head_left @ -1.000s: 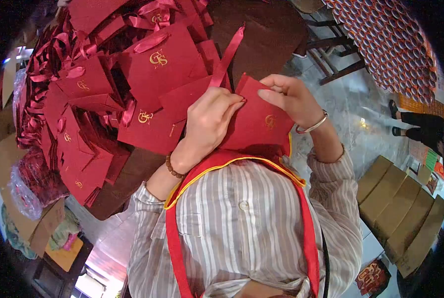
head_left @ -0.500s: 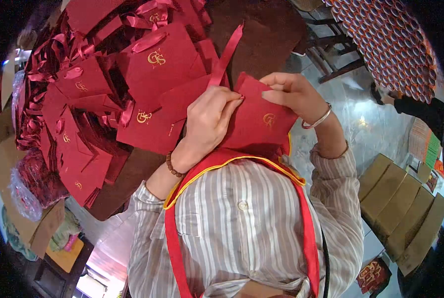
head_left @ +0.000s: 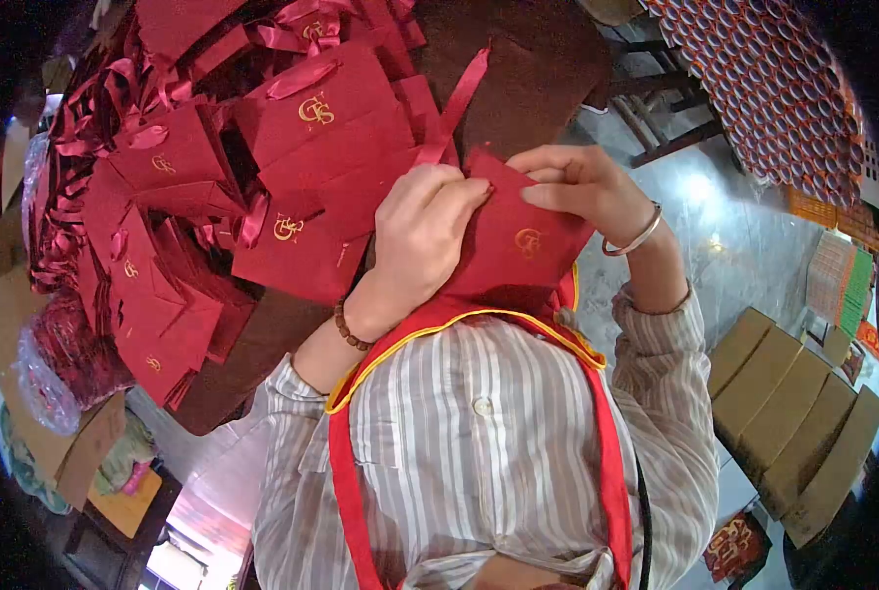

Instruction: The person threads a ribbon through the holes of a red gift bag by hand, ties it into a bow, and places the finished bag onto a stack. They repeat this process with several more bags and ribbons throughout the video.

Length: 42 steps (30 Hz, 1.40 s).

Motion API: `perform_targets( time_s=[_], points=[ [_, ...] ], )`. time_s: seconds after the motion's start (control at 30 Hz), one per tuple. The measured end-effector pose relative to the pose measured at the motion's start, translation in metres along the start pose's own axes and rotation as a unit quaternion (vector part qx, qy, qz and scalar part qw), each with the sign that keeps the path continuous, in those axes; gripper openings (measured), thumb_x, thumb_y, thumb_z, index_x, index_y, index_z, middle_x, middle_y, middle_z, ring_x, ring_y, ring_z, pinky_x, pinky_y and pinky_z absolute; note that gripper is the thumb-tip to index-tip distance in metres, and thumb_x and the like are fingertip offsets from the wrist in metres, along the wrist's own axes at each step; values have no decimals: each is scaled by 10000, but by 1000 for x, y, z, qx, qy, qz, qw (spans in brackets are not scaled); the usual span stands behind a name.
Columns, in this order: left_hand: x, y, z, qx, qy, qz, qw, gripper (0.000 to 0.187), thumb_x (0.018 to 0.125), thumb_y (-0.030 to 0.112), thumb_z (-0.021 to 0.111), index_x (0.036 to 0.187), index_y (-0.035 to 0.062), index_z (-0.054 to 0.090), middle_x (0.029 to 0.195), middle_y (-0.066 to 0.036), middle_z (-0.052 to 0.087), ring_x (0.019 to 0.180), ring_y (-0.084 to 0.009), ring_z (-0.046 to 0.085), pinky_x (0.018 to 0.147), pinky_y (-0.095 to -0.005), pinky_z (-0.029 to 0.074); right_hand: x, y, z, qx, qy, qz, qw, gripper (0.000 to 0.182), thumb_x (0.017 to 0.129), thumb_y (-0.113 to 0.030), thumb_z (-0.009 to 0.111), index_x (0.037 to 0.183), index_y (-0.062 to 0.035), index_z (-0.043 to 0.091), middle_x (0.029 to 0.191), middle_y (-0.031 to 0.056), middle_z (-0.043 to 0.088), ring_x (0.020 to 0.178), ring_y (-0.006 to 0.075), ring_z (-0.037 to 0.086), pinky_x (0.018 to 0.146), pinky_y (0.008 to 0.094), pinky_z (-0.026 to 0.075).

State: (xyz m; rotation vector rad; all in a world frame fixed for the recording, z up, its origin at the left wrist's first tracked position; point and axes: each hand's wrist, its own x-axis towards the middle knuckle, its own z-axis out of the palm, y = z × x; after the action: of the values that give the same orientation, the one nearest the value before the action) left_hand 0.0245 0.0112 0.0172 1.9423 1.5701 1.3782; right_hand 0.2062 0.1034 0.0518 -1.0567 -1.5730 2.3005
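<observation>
A red bag (head_left: 523, 241) with a gold logo lies against the apron (head_left: 400, 339) in front of my chest. My left hand (head_left: 422, 221), with a beaded bracelet, pinches a red ribbon (head_left: 464, 93) at the bag's left edge; the ribbon's free end sticks up beyond the fingers. My right hand (head_left: 577, 187), wearing a bangle, grips the bag's upper right edge between thumb and fingers. The spot where the ribbon meets the bag is hidden by my left fingers. To the left, a heap of similar red bags (head_left: 321, 113) with ribbons covers part of the brown table (head_left: 528, 74).
Cardboard boxes (head_left: 793, 403) stand at the right. Many round items cover a surface (head_left: 764, 88) at the upper right, near a dark wooden stool (head_left: 656, 108). A plastic-wrapped red bundle (head_left: 75, 354) and an open carton (head_left: 95, 447) are at the lower left.
My left fingertips have shifted slightly right along the bag's edge, and the ribbon's free end has moved a little right. A dark sleeve at the right edge has gone from view.
</observation>
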Motion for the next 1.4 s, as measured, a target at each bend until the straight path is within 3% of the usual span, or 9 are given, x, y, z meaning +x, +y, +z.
perform_targets(
  time_s=[0.1,0.37,0.47,0.53,0.73,0.87,0.93,1.4],
  points=[
    [1,1,2,-18,-4,29,999,181,693,-63,637,863,-3,617,798,-124,569,687,-256,580,583,-311,471,1,-6,5,-14,5,-1,1000,288,822,-11,546,1106,35,537,957,69,635,848,85,581,747,208,459],
    [6,1,-6,-72,-15,-37,997,121,734,-53,621,847,-17,599,772,-136,592,702,-248,598,624,-305,474,2,-2,7,30,1,-1,1000,265,828,-1,542,1091,32,547,942,65,637,841,81,584,734,206,470],
    [8,1,-7,-76,-25,-38,996,91,737,-27,620,816,-8,581,735,-142,569,652,-292,579,558,-330,462,5,2,10,36,0,-4,999,253,828,-27,563,1074,31,557,933,70,638,842,91,588,729,209,474],
    [8,1,-9,-91,-42,-72,992,91,746,-27,616,826,-9,578,734,-143,568,655,-286,582,560,-325,461,10,9,15,-80,27,-88,993,243,819,-47,589,1049,31,568,898,50,638,824,89,586,722,214,475],
    [4,-1,-11,-99,-45,-74,991,126,753,-31,606,875,-17,577,759,-151,578,677,-278,592,581,-320,466,13,7,19,-199,53,-92,974,233,800,-52,616,1014,29,571,856,11,621,796,75,569,722,217,468],
    [3,3,-11,-93,-45,-100,990,127,753,-39,595,877,-19,581,772,-155,583,692,-281,597,591,-323,469,13,8,15,-180,36,-85,979,234,795,-59,622,1010,22,574,883,11,617,819,75,564,734,211,461],
    [2,2,-12,-89,-52,-92,990,118,751,-42,589,866,-17,582,787,-155,587,706,-283,600,603,-328,472,11,5,12,-63,23,-56,996,239,795,-42,612,1024,16,575,904,11,612,836,66,555,745,206,455],
    [7,6,-8,-70,-47,-65,994,94,723,-12,631,809,-8,592,735,-133,572,663,-267,587,576,-322,463,7,-6,14,-75,37,-48,995,269,794,-20,595,1060,18,575,915,40,622,833,70,571,723,200,463]
  ],
)
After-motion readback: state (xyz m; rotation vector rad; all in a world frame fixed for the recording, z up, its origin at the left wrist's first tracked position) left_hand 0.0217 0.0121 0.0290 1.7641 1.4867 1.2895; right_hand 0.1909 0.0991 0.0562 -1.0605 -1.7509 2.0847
